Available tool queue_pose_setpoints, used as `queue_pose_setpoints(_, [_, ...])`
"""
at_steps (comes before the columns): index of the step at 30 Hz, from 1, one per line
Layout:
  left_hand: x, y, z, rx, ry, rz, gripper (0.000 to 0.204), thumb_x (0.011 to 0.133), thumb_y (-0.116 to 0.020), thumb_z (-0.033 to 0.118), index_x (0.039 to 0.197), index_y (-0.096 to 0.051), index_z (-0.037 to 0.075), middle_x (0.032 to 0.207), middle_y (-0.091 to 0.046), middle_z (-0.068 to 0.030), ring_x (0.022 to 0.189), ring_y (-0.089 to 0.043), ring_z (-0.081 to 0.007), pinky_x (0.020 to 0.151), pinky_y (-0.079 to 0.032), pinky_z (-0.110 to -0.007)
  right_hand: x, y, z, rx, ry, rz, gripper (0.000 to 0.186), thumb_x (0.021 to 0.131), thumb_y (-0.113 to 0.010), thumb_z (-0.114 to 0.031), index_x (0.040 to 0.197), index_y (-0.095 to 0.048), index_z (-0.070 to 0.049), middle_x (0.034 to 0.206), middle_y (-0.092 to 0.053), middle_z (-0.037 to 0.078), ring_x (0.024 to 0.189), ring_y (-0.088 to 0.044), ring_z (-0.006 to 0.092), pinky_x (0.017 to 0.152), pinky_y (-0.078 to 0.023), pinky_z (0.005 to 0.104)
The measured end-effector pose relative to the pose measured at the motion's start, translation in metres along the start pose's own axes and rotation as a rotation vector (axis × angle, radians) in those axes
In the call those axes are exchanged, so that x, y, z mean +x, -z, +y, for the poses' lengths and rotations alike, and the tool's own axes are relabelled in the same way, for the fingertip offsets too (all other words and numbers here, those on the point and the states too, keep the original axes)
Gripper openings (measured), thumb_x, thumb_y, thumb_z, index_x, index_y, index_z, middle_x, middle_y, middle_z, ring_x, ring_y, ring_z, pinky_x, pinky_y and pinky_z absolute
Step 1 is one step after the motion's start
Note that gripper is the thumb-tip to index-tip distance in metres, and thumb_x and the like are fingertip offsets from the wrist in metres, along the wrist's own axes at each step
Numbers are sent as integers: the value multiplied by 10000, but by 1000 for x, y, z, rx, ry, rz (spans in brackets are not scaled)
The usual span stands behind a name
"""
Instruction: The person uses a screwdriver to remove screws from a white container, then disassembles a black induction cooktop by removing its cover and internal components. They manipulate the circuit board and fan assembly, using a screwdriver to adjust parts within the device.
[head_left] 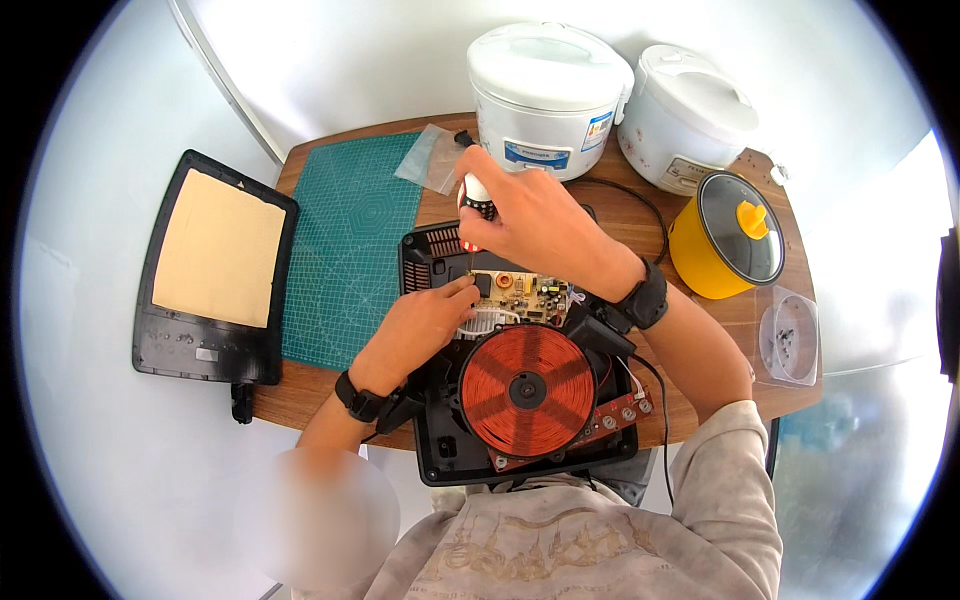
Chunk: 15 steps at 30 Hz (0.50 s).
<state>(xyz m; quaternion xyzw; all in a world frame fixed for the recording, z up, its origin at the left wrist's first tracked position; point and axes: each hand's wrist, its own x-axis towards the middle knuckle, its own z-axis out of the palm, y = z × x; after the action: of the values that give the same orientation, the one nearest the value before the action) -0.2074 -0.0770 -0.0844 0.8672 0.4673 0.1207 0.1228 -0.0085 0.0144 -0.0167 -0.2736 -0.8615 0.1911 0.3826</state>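
An opened induction cooker's black housing (pixel 432 462) lies at the table's front edge, partly overhanging it. Inside are a large round copper coil (pixel 500 400), a tan circuit board (pixel 545 305) and a finned heat sink (pixel 490 322). My right hand (pixel 540 215) grips a screwdriver (pixel 478 198) with a thick white, black and red handle. Its thin shaft points down at the board's far left corner. Beside that tip, the fingers of my left hand (pixel 420 320) press together at the board's left edge; whatever they pinch is hidden.
A green cutting mat (pixel 350 250) covers the left of the table, with a black panel (pixel 215 345) overlapping its edge. Behind stand two white rice cookers (pixel 545 100) and a plastic bag (pixel 428 160). To the right are a yellow pot (pixel 700 250) and a clear tray of screws (pixel 785 345).
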Motion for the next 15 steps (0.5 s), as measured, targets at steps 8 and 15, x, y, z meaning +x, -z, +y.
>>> queue_pose_setpoints(8, [0,0,-1,-13,60,-62,221,972,-641,150,1174,-595,75,1266,-677,-122,832,-701,-369,717,-570,-461,0,-1,0,-42,13,18,287,895,-632,-140,1112,-477,-34,581,-576,181,539,-605,400,519,-479,482])
queue_pose_setpoints(15, [0,1,-1,-9,51,-57,226,968,-646,151,1175,-601,72,1263,-679,-127,836,-704,-370,722,-573,-457,1,4,-3,-23,-27,-20,301,893,-639,-146,1112,-474,-23,561,-586,171,537,-615,401,533,-502,494])
